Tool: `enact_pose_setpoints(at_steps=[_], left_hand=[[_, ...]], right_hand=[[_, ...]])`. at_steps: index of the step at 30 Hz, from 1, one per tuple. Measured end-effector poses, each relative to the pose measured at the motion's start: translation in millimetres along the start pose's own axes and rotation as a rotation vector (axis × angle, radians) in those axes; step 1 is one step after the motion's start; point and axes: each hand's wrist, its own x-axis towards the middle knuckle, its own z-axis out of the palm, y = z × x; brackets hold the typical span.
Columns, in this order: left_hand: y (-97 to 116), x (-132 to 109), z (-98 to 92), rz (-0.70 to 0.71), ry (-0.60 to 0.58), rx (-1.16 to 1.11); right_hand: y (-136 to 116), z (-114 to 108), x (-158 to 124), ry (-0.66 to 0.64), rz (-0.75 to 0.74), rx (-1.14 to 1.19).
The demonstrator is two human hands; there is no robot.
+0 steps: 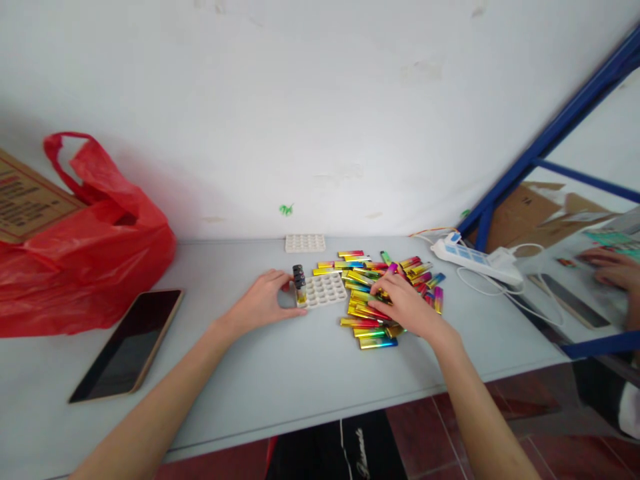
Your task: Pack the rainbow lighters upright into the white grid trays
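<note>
My left hand (265,299) lies at the left end of a white tray (327,291) with rows of holes, thumb at its near edge and fingers at its far corner, gripping it. Several black-topped lighters (299,277) stand upright in the leftmost row. Over a heap of shiny lighters (367,323) in yellow, red, green and blue, my right hand (400,303) reaches down, thumb and forefinger apart and touching the heap. A purple end (393,268) sticks up just behind its knuckles. The palm side of that hand is hidden.
A second white tray (305,243) lies against the wall. To the left are a red plastic bag (115,233) and a phone (130,343). A power strip (475,260) with cables lies right, by a blue frame (485,227). Another person's hand (613,267) shows beyond it.
</note>
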Motion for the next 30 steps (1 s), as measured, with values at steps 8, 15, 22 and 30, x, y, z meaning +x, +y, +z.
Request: enact_pose_setpoints(at_steps=[8,15,22,30], left_hand=[[-1,-1,1.7,0.013,0.015,0.015],[-3,-1,3.7,0.016,0.014,0.020],[-1,-2,3.5,0.018,0.010,0.026],[1,-2,2.7,0.010,0.004,0.021]], right_hand=[[-26,-7,36,0.205,0.093,0.513],[-71,17,94,0.239,0.200,1.212],[-88,56,91,-0.067,0.219,1.327],[-94,71,75,0.203,0.183,0.630]])
